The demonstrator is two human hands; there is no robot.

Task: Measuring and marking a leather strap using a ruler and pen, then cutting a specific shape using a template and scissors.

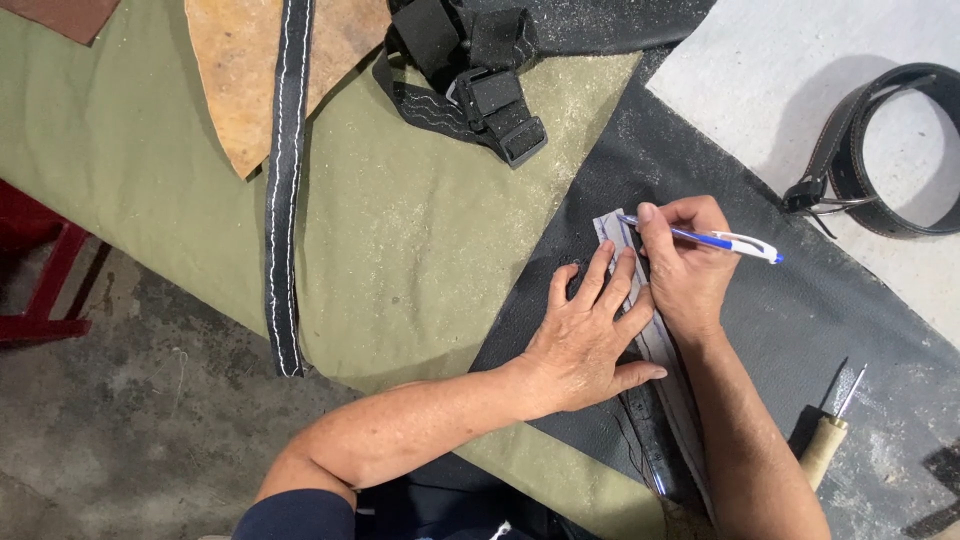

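Closest in, at 6 o'clock: a dark blue sleeve [297,512] and both forearms are seen reaching up onto the bench.
Awl: a wooden-handled awl [828,440] is left lying at 5 o'clock on the black leather sheet [800,310], untouched.
Left hand: the left hand [585,335] is laid flat, fingers spread and pressed down on a pale strip template [660,345], which is pinned against the leather.
Right hand: the right hand [690,265] is closed in a writing grip on a blue and white pen [715,241], its tip set at the template's far end, around 1 o'clock from the left hand.
Progress: tracing looks to be in hand at the top end of the strip; how much edge is already marked can't be told, and no cut is seen yet.
Cloth: an olive cloth [420,230] is spread under everything.
Further out, 11 o'clock: a stitched black strap [285,200] is laid across a tan hide piece [235,70].
12 o'clock: a bundle of black straps [470,70].
2 o'clock: a coiled black belt [880,150].
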